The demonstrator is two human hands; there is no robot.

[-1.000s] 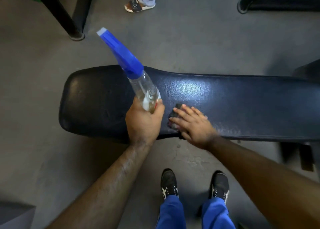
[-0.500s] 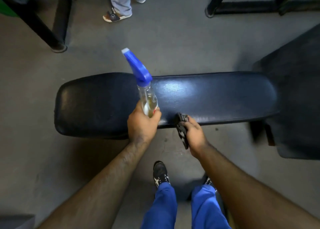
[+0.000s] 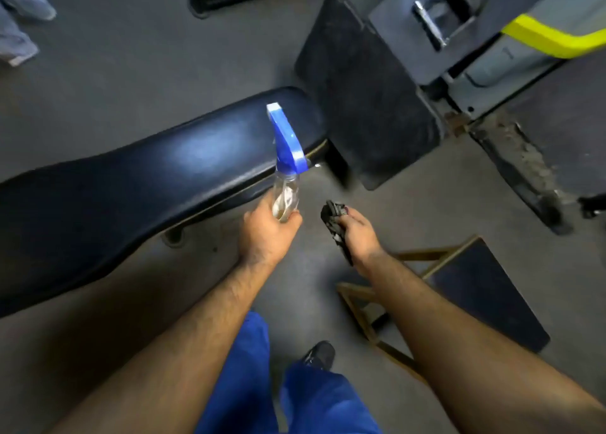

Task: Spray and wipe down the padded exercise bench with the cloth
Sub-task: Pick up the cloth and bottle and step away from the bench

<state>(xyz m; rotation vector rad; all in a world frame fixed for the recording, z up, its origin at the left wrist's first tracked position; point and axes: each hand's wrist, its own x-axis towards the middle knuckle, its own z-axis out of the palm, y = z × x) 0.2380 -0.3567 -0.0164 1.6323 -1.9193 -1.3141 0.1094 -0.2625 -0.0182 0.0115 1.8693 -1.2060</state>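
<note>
The long black padded bench [image 3: 137, 184] runs from the lower left to the upper middle, with a shiny patch on its top. My left hand [image 3: 265, 233] grips a clear spray bottle [image 3: 286, 171] with a blue trigger head, held upright just off the bench's near edge. My right hand [image 3: 357, 233] is closed on a dark bunched cloth [image 3: 334, 223], held over the floor, clear of the bench.
A second black pad [image 3: 367, 89] stands tilted at the bench's far end, beside a grey machine frame [image 3: 459, 40] with a yellow bar [image 3: 554, 40]. A low dark-topped stool with a brass frame [image 3: 485, 289] is at my right. Another person's legs [image 3: 16, 17] are at top left.
My right hand has lifted the cloth off the bench's edge and drawn it back over the floor. My view has swung to the right, toward the bench's end and the machine.
</note>
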